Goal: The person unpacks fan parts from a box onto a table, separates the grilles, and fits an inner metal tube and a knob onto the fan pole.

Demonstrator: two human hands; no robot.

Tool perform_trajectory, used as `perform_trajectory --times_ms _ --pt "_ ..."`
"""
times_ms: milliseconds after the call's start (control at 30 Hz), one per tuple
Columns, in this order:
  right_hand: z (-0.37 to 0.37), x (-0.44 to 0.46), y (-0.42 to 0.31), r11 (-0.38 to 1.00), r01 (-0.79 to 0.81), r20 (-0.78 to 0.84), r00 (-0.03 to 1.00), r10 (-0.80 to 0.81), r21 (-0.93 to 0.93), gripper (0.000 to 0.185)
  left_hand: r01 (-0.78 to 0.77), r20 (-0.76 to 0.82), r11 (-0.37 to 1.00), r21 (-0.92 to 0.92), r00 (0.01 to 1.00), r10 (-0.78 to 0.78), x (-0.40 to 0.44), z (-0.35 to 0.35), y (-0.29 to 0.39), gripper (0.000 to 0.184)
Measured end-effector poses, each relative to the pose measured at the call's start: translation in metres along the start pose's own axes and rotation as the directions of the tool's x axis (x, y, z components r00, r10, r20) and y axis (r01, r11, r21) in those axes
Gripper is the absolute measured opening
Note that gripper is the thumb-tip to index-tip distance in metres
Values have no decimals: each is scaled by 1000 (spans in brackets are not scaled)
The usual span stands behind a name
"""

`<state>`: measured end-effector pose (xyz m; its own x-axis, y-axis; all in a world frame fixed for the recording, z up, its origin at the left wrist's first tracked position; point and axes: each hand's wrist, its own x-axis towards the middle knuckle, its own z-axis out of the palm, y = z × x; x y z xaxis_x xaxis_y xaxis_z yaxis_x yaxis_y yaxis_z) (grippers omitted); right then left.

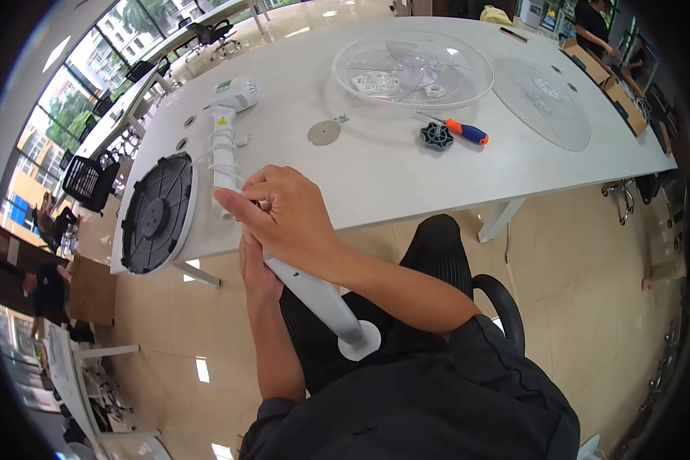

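Observation:
A white tube-shaped part (314, 295) with a round end slants across my lap. My left hand (259, 272) is wrapped round its upper end from below. Over that same end, my right hand (284, 211) has its thumb and fingers closed on a small dark piece, mostly hidden by the fingers. Just beyond my hands lies a white fan pole with its cord wound round it (224, 153), joined to a white motor head (236, 93). A round black-ribbed base (157, 215) rests at the table's left edge.
On the white table (284, 138) are a clear fan guard with parts inside (414, 69), a second flat guard (544, 103), a dark knob (437, 136), an orange-blue screwdriver (468, 131) and a metal disc (324, 133). Open cardboard boxes (625, 107) and a person (593, 27) are at the right.

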<state>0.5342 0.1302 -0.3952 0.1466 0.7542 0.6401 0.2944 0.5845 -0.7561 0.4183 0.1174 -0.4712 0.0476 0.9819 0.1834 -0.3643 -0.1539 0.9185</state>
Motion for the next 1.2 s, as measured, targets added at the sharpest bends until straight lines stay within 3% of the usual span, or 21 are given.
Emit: perform_trajectory --times_ms 33,100,133,200,233,400,600,800,1067,1200 --pt "0 4 12 1000 -6 -11 1000 6 -4 45 8 10 1000 3 1000 -8 8 4 -5 59" --pt "-7 10 34 942 -280 244 942 232 185 37 27 -44 1000 12 999 -26 21 7 -17 58" --pt "-10 11 50 940 -288 244 940 240 181 37 36 -44 999 10 998 -35 30 1 -20 58" --pt "-20 9 90 932 -281 216 948 233 229 33 83 341 981 -176 940 -18 50 -13 -23 53" --pt "-29 7 111 923 -330 210 934 289 200 32 96 241 978 -185 969 -49 56 -11 -27 50" --pt "-104 8 184 917 -399 11 917 398 30 31 199 260 943 -266 957 -129 87 -38 -52 48" --pt "-165 6 223 829 -560 -80 825 559 15 29 254 345 901 -352 930 -128 100 -39 -67 47" --pt "-162 -6 238 844 -494 -93 869 486 -210 21 324 376 880 -348 908 -185 110 -43 -83 49" --pt "-165 -10 233 845 -473 -65 879 473 -251 17 382 332 841 -382 907 -261 118 -44 -99 51" --pt "-160 -8 232 834 -501 -44 862 505 -233 16 411 437 792 -451 876 -205 120 -55 -106 51"
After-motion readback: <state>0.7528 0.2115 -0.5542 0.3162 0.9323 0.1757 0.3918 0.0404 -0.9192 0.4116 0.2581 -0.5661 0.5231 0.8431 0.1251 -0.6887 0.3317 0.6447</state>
